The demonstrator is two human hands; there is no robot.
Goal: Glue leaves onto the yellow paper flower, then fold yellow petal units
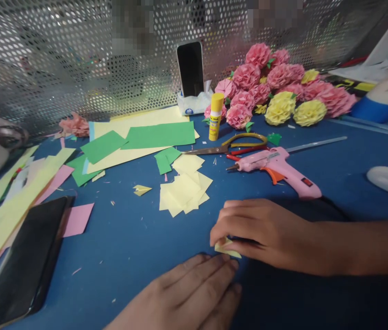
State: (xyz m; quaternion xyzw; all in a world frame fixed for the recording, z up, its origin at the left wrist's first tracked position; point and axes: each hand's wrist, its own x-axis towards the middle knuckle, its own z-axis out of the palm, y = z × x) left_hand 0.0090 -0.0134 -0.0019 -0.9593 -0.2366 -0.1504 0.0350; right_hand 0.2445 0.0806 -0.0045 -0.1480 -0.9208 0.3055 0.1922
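A small folded piece of pale yellow paper [229,249] lies on the blue table between my hands. My right hand [263,229] is closed on it, thumb and fingertips pinching it. My left hand [194,288] lies nearly flat just in front, fingers stretched out and their tips close to the paper; whether they touch it I cannot tell. Beyond them is a loose pile of pale yellow paper squares [183,190]. A tiny folded yellow piece [142,189] sits left of that pile. Behind my right hand rests a pink glue gun [279,167] with a clear glue stick in it.
Scissors [228,148] and a yellow glue stick tube [216,117] stand farther back. Pink and yellow paper flowers [279,107] crowd the back right. Green paper [161,134], paper strips [25,197] and a phone [25,261] occupy the left. Another phone [190,68] leans upright by the perforated metal panel.
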